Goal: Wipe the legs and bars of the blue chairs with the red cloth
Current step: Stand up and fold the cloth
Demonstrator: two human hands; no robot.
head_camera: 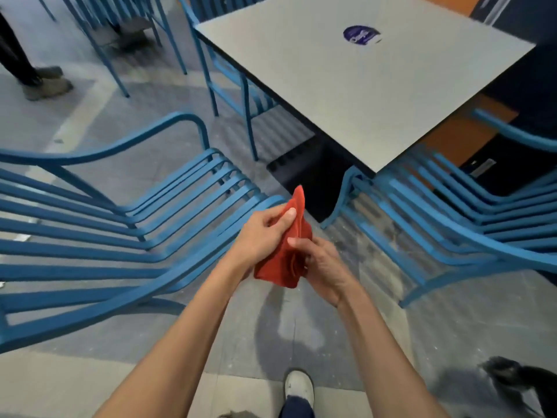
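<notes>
Head view: both bare arms reach forward from six o'clock and meet just below the centre of the frame, where the red cloth (281, 267) is held bunched between the two hands, in the air above the floor and touching no chair. The left hand (265, 233) pinches the cloth's upper fold with thumb and curled fingers. The right hand (322, 263) grips the lower bunch from the other side, its thumb laid across the fabric. A loose corner of the cloth sticks up toward twelve o'clock.

A blue slatted armchair (135, 224) fills the nine o'clock side, its seat edge just beside the left hand. A second blue chair (437, 224) sits at three o'clock, tucked partly under the grey table (376, 86) at one o'clock. More blue chair legs (250, 122) stand near twelve o'clock. The person's own white shoe (298, 387) shows at six o'clock.

This looks like a pause to gather or refold the cloth into a usable pad, not a wiping stroke. No leg or bar is under the cloth. The next move likely calls for one hand to take the cloth alone, then a reach down and sideways to a chair's leg or lower bar, with the cloth wrapped round the tube so that it cleans all sides.
</notes>
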